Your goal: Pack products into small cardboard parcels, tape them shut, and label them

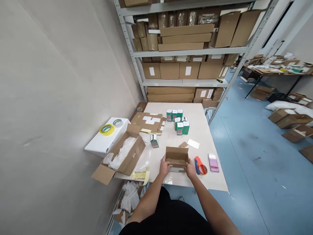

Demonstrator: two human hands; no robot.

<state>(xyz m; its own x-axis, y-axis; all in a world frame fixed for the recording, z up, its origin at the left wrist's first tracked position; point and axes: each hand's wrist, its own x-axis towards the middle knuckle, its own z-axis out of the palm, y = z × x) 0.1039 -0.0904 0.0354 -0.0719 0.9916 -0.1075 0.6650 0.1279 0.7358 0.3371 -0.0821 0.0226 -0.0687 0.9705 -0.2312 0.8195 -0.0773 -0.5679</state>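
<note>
A small open cardboard box (176, 153) rests near the table's front edge, its back flap standing up. My left hand (164, 165) grips its left front corner, fingers along the side. At the opposite corner my right hand (190, 167) has hold of the box too. Just right of that hand lies an orange and blue tape dispenser (200, 165). Several small green and white boxes (183, 128) stand in groups farther back, and one green box (154, 141) with its top apparently open is set apart to the left. A white card (193, 143) lies behind the cardboard box.
A larger open carton (132, 153) with white packing material is at the left, beside tape rolls on a white box (110, 143). Flattened cardboard (149, 122) lies on the table (195, 114). A pink and white item (213, 162) sits at the right. Shelving (186, 83) stands behind.
</note>
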